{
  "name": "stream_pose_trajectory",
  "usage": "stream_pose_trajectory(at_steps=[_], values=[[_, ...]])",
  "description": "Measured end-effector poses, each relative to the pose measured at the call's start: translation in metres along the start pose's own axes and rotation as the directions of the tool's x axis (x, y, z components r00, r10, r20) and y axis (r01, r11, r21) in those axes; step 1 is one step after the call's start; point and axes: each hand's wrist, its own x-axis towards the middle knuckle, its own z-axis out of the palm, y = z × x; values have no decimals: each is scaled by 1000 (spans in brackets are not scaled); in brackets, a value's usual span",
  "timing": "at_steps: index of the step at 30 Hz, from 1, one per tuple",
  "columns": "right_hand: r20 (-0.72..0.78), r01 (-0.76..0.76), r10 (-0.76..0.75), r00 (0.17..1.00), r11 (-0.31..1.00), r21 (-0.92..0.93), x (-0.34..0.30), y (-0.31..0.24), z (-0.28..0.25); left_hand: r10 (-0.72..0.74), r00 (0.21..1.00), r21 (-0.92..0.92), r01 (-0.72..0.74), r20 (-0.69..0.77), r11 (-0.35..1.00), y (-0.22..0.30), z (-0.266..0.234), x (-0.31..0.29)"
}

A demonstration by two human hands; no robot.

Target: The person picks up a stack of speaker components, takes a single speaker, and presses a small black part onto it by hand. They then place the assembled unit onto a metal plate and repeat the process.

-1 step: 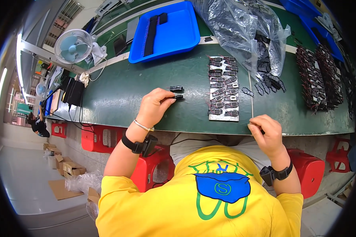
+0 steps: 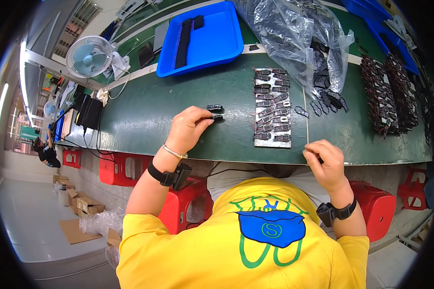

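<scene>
My left hand [image 2: 190,127] rests on the green table [image 2: 169,111] and pinches a small black clip-like part [image 2: 217,117] at its fingertips. A second part of the same kind [image 2: 214,107] lies just beyond it. To the right is a grey mat [image 2: 273,108] carrying rows of similar black parts. My right hand [image 2: 325,159] is at the table's front edge. Its fingers are closed at the near end of a thin pale cord [image 2: 305,115] that runs along the mat's right side.
A clear plastic bag [image 2: 299,33] spills black parts behind the mat. A blue tray [image 2: 202,38] with dark strips sits at the back left, and a small fan [image 2: 89,55] at far left. Long rows of black parts [image 2: 390,91] lie at right. Red stools [image 2: 115,168] stand below the table.
</scene>
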Motion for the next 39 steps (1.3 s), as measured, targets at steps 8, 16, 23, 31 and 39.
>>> stream_pose_trajectory(at_steps=[8, 16, 23, 31, 39], values=[[-55, 39, -40, 998, 999, -25, -3, 2, 0, 57, 998, 132, -56, -4, 990, -9, 2, 8], [-43, 46, -47, 998, 998, -35, 2, 0, 1, 60, 998, 194, -55, -23, 980, -7, -2, 3], [9, 106, -106, 994, 988, -115, 37, -15, 19, 267, 963, 144, -260, -28, 955, 42, 6, -18], [131, 149, -120, 984, 960, -237, 54, -13, 50, 182, 982, -198, -170, 41, 965, 65, 40, -42], [143, 181, -147, 979, 948, -261, 50, -16, 53, 78, 996, -60, -80, -43, 995, 72, 51, -29]])
